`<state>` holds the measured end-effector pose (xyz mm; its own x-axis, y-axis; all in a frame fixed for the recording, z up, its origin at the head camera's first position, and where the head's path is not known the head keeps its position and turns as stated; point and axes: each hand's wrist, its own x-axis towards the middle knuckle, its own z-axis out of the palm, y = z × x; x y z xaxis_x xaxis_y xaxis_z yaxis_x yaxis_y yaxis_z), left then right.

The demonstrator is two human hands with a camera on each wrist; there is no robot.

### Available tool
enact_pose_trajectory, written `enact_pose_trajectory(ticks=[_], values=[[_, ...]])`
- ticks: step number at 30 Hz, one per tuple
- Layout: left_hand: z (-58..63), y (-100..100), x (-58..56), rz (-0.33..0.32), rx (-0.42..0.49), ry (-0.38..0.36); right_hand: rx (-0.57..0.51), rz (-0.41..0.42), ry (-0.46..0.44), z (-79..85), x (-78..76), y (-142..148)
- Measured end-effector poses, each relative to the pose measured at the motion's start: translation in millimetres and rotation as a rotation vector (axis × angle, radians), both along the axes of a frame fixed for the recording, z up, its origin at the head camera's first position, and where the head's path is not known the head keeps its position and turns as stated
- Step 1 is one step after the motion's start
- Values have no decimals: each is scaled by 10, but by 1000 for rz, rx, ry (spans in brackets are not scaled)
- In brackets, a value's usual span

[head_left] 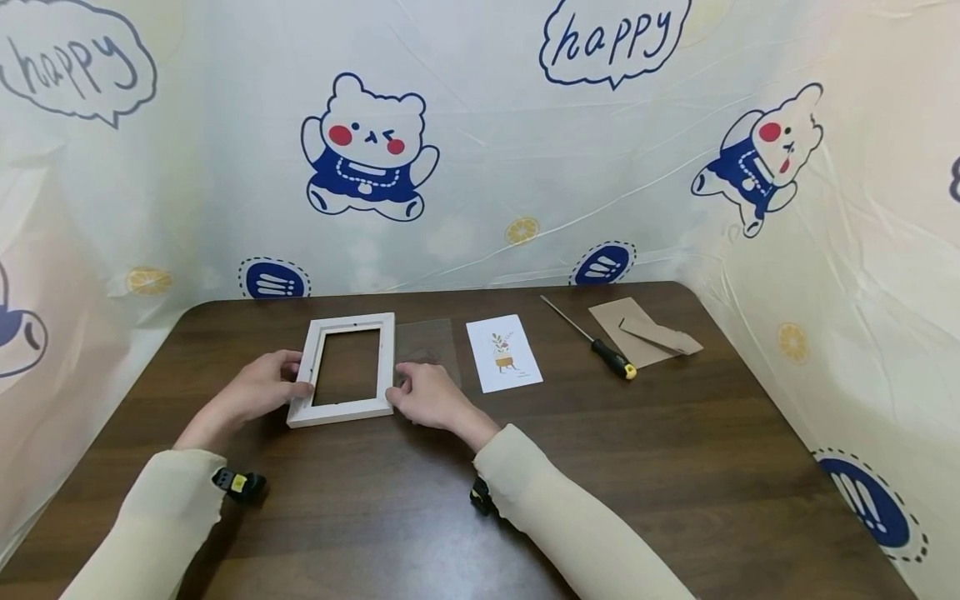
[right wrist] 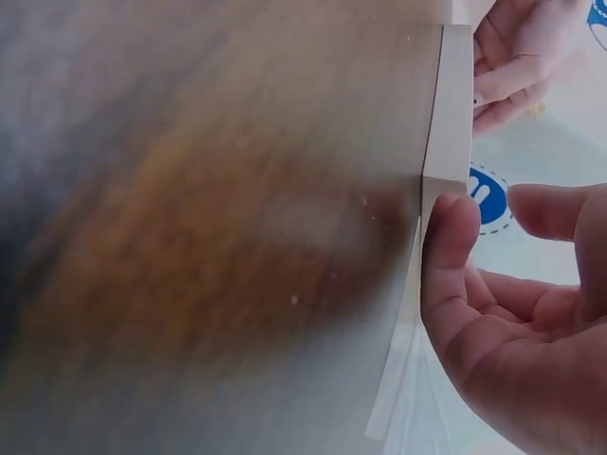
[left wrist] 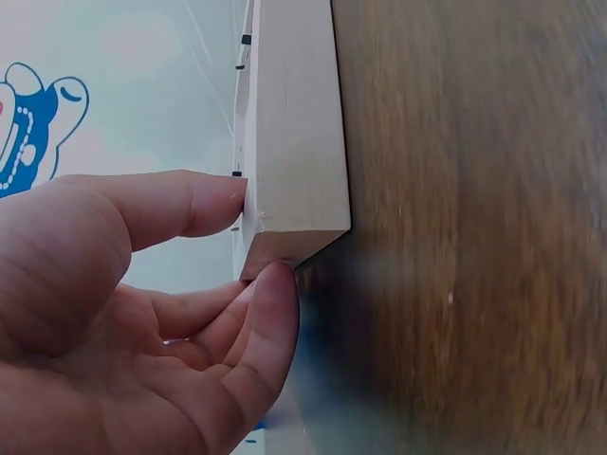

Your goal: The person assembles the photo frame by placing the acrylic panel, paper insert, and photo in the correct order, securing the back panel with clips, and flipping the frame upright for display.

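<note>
A white picture frame (head_left: 348,412) with an open middle lies flat on the dark wooden table. At its left side my left hand (head_left: 258,385) grips the edge, the thumb (left wrist: 204,201) on the upper face and a fingertip (left wrist: 273,294) against the side. My right hand (head_left: 435,397) is at the frame's right side. One fingertip (right wrist: 450,223) touches the outer edge, while the thumb (right wrist: 542,210) stands apart above it. Right of the frame, partly behind the right hand, lies a clear sheet (head_left: 441,335).
Farther right lies a white card (head_left: 504,377) with a potted plant print. Beyond it are a screwdriver (head_left: 609,357) with a black and yellow handle and a brown backing board (head_left: 611,318) with a strip-like stand (head_left: 660,335). A printed curtain (head_left: 480,167) hangs behind the table.
</note>
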<state>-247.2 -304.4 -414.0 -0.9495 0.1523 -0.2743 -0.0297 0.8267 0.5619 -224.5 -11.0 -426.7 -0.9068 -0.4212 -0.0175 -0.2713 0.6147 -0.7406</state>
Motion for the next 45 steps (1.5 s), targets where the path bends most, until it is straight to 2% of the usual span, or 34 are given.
enact_pose_trajectory(ticks=[9,20,37,45], values=[[4,111,30,-36,17,17,-49,-33,-110,-2,7,9],[35,283,59,-64,14,13,13,-37,-143,29,-31,134],[33,607,92,-104,75,11,75,-17,-202,88,-38,496],[8,730,89,-104,98,0,42,-18,-228,100,-47,658]])
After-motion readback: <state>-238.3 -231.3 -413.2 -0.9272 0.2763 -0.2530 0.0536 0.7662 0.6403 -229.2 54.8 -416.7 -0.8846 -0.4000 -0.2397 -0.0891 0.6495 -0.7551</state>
